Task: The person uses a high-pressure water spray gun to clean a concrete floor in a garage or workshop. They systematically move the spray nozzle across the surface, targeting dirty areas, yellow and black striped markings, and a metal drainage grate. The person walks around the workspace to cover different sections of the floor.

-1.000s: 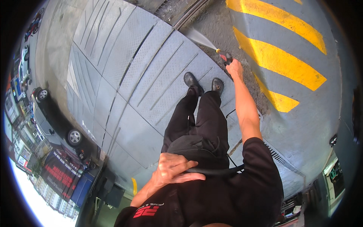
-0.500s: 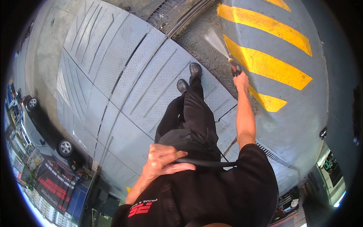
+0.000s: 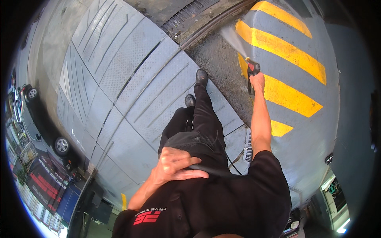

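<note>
My right hand (image 3: 258, 81) is stretched out ahead, gripping a black and red pressure washer spray gun (image 3: 252, 69). A fan of water (image 3: 234, 39) shoots from its nozzle onto the rough concrete beside the grey wall with yellow stripes (image 3: 285, 51). My left hand (image 3: 174, 164) rests flat against my waist, fingers closed over a black hose (image 3: 216, 171) that runs across my black clothing. My black shoes (image 3: 201, 76) stand on grey metal floor plates (image 3: 131, 79).
A drain grate (image 3: 190, 10) and a curved metal rail (image 3: 214, 22) lie past the plates. A dark car (image 3: 47, 127) is parked at the left by shop fronts. A small grate (image 3: 248, 142) sits beside my right leg.
I have stepped forward along the plates. My right hand and the spray gun have swung further toward the striped wall; the left hand stays at my waist.
</note>
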The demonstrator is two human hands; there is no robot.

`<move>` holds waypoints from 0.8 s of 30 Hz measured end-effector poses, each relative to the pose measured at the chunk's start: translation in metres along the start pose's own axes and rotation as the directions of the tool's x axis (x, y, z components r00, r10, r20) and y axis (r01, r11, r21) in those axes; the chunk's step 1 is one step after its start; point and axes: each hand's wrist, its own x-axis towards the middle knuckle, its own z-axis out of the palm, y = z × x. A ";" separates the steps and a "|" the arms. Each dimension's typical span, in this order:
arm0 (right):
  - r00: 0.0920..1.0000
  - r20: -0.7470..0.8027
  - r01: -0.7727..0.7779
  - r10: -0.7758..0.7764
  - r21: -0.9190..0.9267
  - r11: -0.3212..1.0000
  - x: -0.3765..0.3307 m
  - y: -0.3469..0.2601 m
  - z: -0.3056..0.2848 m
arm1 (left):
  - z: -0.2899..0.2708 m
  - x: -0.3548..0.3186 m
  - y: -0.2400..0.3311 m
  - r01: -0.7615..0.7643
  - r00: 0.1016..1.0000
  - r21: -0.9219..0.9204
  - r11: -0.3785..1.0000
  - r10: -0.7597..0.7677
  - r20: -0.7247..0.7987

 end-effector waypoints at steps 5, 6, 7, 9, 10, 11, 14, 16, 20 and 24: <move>0.998 0.017 0.056 -0.056 -0.012 0.998 -0.016 -0.021 -0.034 | -0.004 0.038 -0.001 0.024 0.999 -0.009 1.000 -0.024 -0.032; 0.999 0.003 0.034 -0.034 0.011 0.999 -0.007 -0.014 -0.027 | -0.007 0.044 -0.001 0.029 0.999 0.000 1.000 -0.029 -0.032; 1.000 -0.009 0.013 -0.013 0.035 0.999 0.002 -0.007 -0.020 | -0.008 0.050 -0.003 0.021 0.999 -0.009 1.000 -0.021 -0.034; 0.995 0.077 0.069 -0.067 -0.024 0.997 0.005 -0.004 -0.015 | -0.009 0.059 -0.005 0.022 0.999 -0.019 1.000 -0.023 -0.044; 0.988 0.113 0.112 -0.104 -0.065 0.992 0.007 -0.003 -0.012 | -0.008 0.065 -0.006 0.014 0.999 -0.016 1.000 -0.014 -0.033; 0.979 0.149 0.153 -0.137 -0.100 0.983 0.003 -0.006 -0.012 | -0.007 0.071 -0.006 0.003 1.000 -0.012 1.000 -0.003 -0.017; 0.980 0.183 0.089 -0.076 -0.062 0.994 -0.006 -0.014 -0.014 | -0.015 0.080 -0.005 0.017 0.999 -0.019 1.000 -0.018 -0.039; 0.981 0.193 -0.034 0.022 0.055 0.998 -0.010 -0.018 -0.010 | -0.024 0.083 -0.008 0.014 0.997 -0.023 1.000 -0.016 -0.069; 0.955 0.279 0.113 -0.105 -0.012 0.994 -0.015 -0.027 0.007 | -0.037 0.085 -0.022 -0.016 0.997 -0.029 0.999 0.014 -0.071; 0.981 0.186 0.029 -0.046 0.093 0.995 -0.024 -0.049 0.020 | -0.062 0.081 -0.041 -0.036 0.991 -0.012 0.999 0.034 -0.126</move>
